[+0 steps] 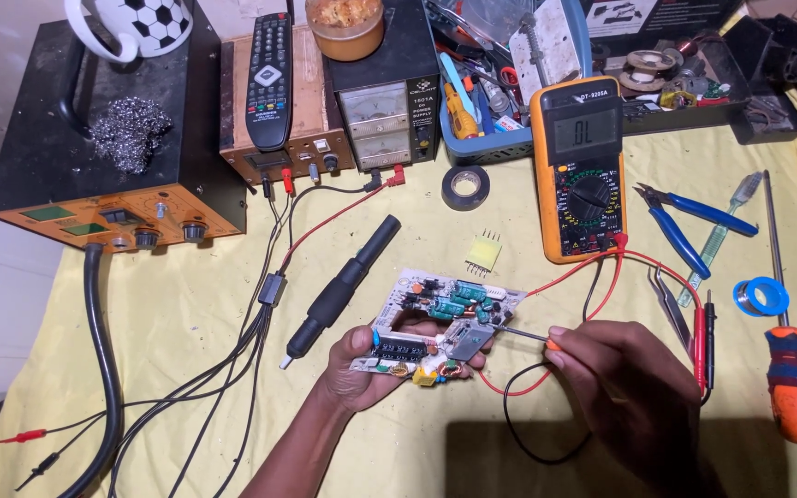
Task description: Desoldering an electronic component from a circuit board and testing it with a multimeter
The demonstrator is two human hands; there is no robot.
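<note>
My left hand (354,369) grips a white circuit board (440,314) from below, holding it tilted above the yellow cloth; the board carries green capacitors, a metal heat sink and a yellow part. My right hand (624,383) pinches a thin probe (520,334) whose metal tip touches the board near the heat sink. Red and black leads (601,277) run from my right hand up to the orange multimeter (581,171) standing behind the board.
A black soldering handle (343,286) lies left of the board. Blue cutters (684,226), tweezers, a solder reel (761,297) and an orange screwdriver (795,383) lie to the right. Power supplies, a remote control, a tape roll (465,187) and a parts tray stand at the back.
</note>
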